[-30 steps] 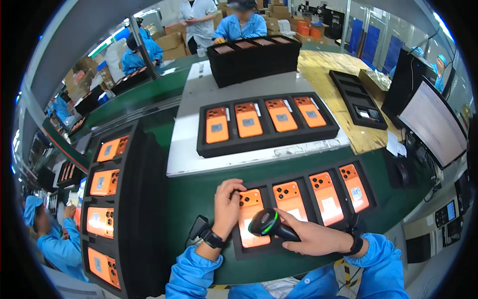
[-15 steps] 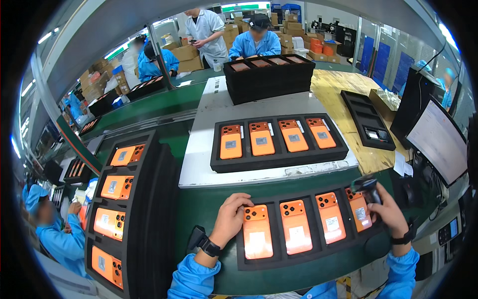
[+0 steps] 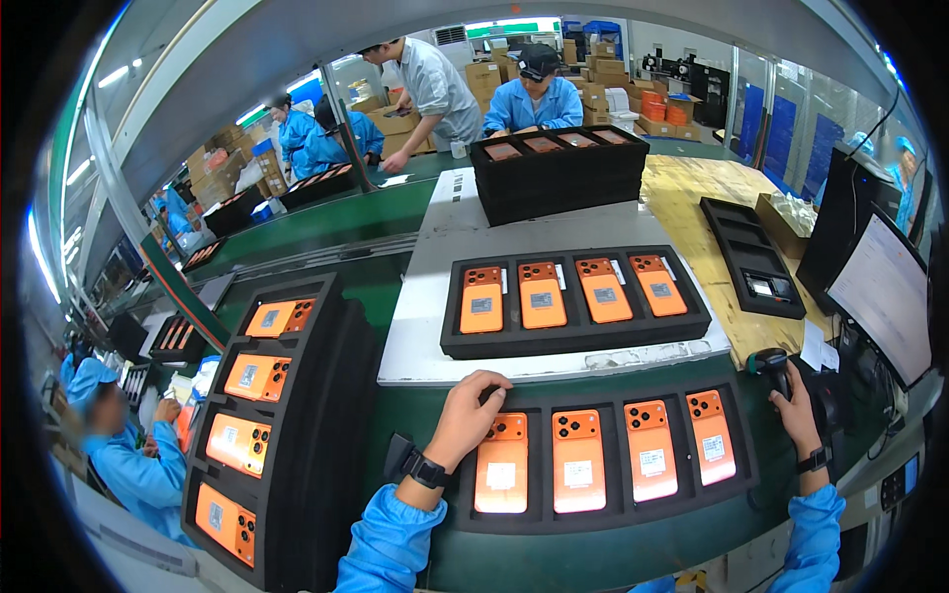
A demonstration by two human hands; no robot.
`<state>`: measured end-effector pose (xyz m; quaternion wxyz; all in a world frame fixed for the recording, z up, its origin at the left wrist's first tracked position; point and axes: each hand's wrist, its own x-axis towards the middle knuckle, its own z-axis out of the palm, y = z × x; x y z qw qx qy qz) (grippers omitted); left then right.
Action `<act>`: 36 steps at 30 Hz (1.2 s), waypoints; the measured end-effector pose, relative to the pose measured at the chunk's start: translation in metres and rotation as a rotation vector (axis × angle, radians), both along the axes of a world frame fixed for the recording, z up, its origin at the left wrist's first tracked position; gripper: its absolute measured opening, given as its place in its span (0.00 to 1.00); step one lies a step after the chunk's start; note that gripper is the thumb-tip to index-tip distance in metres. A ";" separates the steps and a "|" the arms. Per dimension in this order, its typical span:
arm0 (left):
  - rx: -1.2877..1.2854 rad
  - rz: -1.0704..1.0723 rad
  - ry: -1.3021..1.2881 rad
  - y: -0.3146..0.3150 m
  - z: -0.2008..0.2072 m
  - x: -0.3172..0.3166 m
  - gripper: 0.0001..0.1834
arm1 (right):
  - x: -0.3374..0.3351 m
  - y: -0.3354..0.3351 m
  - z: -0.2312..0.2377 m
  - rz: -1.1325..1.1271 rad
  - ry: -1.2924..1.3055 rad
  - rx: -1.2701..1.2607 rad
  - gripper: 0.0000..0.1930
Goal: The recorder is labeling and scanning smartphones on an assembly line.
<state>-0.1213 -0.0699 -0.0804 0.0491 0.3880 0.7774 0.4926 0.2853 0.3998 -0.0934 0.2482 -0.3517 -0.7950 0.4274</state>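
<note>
My left hand [image 3: 469,418] rests on the left end of a black foam tray [image 3: 608,521], fingers curled over its top left corner. The tray holds several orange phones [image 3: 578,461] lying back up in a row. My right hand [image 3: 792,407] is off the tray's right end, closed around a black handheld scanner [image 3: 771,367] held upright next to the edge of the green bench. Both forearms wear blue sleeves, with a dark watch on each wrist.
A second black tray [image 3: 574,340] of orange phones lies on a white board beyond. A tall stack of black trays [image 3: 559,182] stands further back. At left is another tray stack [image 3: 287,445]. A monitor [image 3: 884,294] stands at right. Other workers stand along the far conveyor.
My right hand has carried the scanner from over the left phones to the right, off the tray's end. My left hand stays on the tray's left corner. My view has shifted.
</note>
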 end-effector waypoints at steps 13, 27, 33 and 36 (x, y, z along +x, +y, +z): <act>-0.244 -0.291 0.167 0.042 -0.001 -0.007 0.13 | 0.011 -0.032 -0.013 0.032 -0.014 0.267 0.44; -0.231 -0.336 0.278 0.041 -0.005 -0.011 0.11 | -0.117 -0.102 0.054 0.276 -0.017 0.303 0.15; -0.221 -0.343 0.236 0.032 0.000 -0.020 0.11 | -0.143 -0.092 0.040 0.374 -0.179 0.026 0.14; -0.251 -0.307 0.225 0.032 0.000 -0.016 0.11 | -0.139 -0.101 0.038 0.345 -0.225 0.288 0.14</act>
